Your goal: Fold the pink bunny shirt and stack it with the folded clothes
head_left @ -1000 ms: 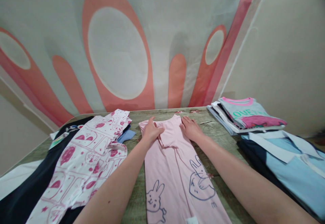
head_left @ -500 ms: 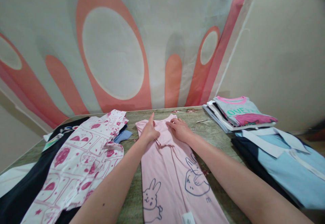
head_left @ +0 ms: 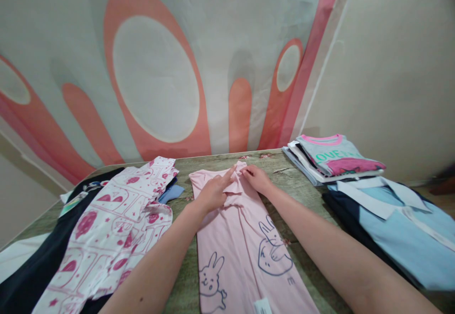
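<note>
The right hand (head_left: 255, 180) pinches the pink garment (head_left: 227, 243) near its far edge on the tabletop (head_left: 295, 176). The left hand (head_left: 213, 193) lies over it, pointing forward; whether it grips, I cannot tell.

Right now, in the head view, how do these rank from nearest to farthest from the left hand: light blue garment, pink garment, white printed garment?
1. Pink garment: directly beneath the left hand.
2. White printed garment: over to that hand's left.
3. Light blue garment: off at the far right.
</note>
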Demonstrator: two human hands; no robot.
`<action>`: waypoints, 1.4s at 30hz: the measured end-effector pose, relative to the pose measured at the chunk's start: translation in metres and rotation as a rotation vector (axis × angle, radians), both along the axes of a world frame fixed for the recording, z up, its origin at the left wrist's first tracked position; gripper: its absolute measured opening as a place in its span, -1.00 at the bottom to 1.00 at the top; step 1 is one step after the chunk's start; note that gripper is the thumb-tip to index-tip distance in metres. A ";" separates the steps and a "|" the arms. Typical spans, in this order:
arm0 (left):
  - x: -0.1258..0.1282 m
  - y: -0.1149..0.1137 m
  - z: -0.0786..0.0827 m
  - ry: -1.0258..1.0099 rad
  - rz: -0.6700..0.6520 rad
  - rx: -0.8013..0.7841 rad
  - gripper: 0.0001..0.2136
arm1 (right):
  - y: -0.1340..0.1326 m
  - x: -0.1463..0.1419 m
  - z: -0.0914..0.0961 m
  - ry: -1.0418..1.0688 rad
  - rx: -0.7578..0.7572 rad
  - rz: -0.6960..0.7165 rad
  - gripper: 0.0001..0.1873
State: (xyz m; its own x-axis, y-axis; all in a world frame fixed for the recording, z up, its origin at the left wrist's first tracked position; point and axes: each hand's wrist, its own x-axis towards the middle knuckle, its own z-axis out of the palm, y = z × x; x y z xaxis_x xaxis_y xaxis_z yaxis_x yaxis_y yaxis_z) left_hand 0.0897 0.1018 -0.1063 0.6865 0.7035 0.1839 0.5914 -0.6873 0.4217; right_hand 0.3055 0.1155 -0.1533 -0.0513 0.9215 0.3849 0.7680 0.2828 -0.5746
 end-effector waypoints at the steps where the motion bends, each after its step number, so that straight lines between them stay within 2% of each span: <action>1: -0.002 0.001 0.000 -0.020 -0.014 0.000 -0.08 | 0.000 0.000 0.001 -0.003 -0.011 -0.023 -0.71; 4: -0.006 0.006 0.001 -0.064 -0.046 0.011 -0.25 | -0.001 -0.006 0.005 -0.018 -0.032 -0.064 -0.59; 7: -0.008 0.009 0.001 -0.009 -0.066 0.016 -0.55 | -0.001 -0.017 0.013 -0.088 -0.090 -0.121 -0.52; 9: -0.008 0.010 0.000 0.024 -0.086 0.012 -0.63 | 0.002 -0.022 0.020 -0.138 -0.145 -0.147 -0.52; 14: -0.006 0.008 0.002 0.105 -0.143 0.011 -0.52 | 0.023 -0.030 0.025 -0.145 -0.199 -0.131 -0.67; 17: -0.006 0.004 0.006 0.172 -0.163 0.009 -0.53 | 0.033 -0.034 0.018 -0.112 -0.217 -0.143 -0.77; 23: -0.007 -0.002 0.013 0.260 -0.230 0.000 -0.49 | 0.035 -0.032 0.000 -0.053 -0.179 -0.163 -0.77; 27: -0.012 0.000 0.017 0.267 -0.265 -0.109 -0.36 | 0.035 -0.032 -0.004 -0.035 -0.164 -0.169 -0.83; 30: -0.017 0.002 0.022 0.225 -0.304 -0.259 -0.36 | 0.033 -0.033 -0.004 -0.022 -0.153 -0.186 -0.84; 31: -0.018 0.002 0.024 0.203 -0.291 -0.301 -0.40 | 0.032 -0.033 -0.003 -0.019 -0.149 -0.188 -0.82; 33: -0.017 0.003 0.026 0.125 -0.180 -0.311 -0.51 | 0.029 -0.033 -0.001 -0.018 -0.142 -0.187 -0.80; 37: -0.004 0.004 0.015 -0.114 0.144 -0.062 -0.62 | 0.020 -0.029 0.010 -0.048 -0.150 -0.141 -0.75; 40: 0.006 0.005 -0.003 -0.146 0.174 0.005 -0.63 | 0.016 -0.025 0.020 -0.085 -0.201 -0.079 -0.65; 42: 0.008 0.005 -0.012 -0.136 0.157 0.007 -0.64 | 0.015 -0.024 0.024 -0.093 -0.249 -0.050 -0.68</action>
